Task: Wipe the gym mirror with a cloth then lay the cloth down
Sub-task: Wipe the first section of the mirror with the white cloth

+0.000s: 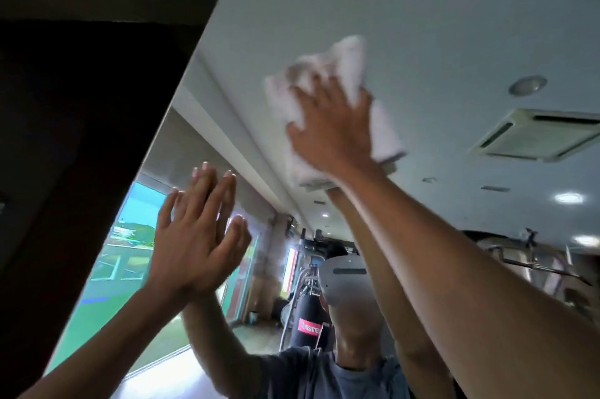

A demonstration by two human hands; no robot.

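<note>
Wiping looks midway: the right hand presses the white cloth beneath its spread fingers high on the mirror, the left hand rests straight-fingered on the glass, and laying the cloth down is not yet done.

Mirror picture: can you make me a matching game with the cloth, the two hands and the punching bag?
Things:
1. cloth
2. left hand
3. right hand
4. punching bag

What fits:
A. black, seen low down as a reflection in the mirror
B. presses the cloth flat against the mirror
C. white, high up on the mirror
D. fingers straight, holds nothing

Right pairs: 1-C, 2-D, 3-B, 4-A
</note>
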